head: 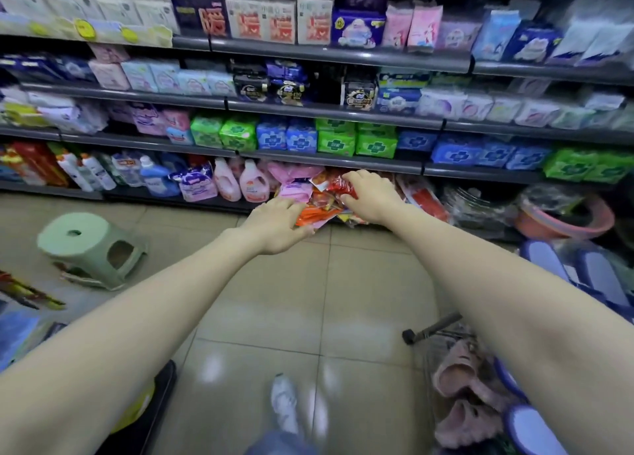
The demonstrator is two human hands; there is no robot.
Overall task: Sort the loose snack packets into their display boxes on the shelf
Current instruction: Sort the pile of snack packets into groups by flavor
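You are holding the snack packets in both grips, just before the bottom shelf.
Your left grip is curling under the orange ones; your right grip is pinching a red one on top.

Bottom shelf with pink detergent bottles, loose snack packets

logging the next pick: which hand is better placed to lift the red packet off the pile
Right. The right hand has its fingers curled round the red packet on top of the pile; the left hand is lower, gripping the orange packets at the front edge.
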